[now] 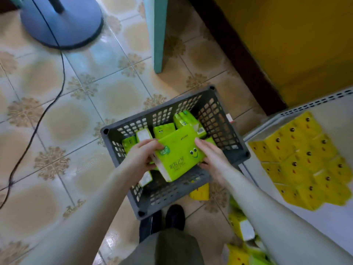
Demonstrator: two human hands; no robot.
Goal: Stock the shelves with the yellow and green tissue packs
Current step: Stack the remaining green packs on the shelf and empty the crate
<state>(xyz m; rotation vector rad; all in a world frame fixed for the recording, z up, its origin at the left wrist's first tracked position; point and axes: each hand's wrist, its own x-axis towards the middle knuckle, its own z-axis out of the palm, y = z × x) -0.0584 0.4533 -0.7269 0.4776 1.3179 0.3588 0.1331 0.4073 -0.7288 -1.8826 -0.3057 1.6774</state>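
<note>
Green tissue pack [178, 155] held above grey basket [225, 119], gripped from both ends. Left hand [142, 155] fingers curled round its left edge; right hand [210, 153] fingers lie nearly straight along its right edge, thumb beneath.

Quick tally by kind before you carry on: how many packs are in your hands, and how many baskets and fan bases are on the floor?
green pack in hand: 1, gripped by left hand and right hand
grey basket: 1
fan base: 1
Total: 3
</note>
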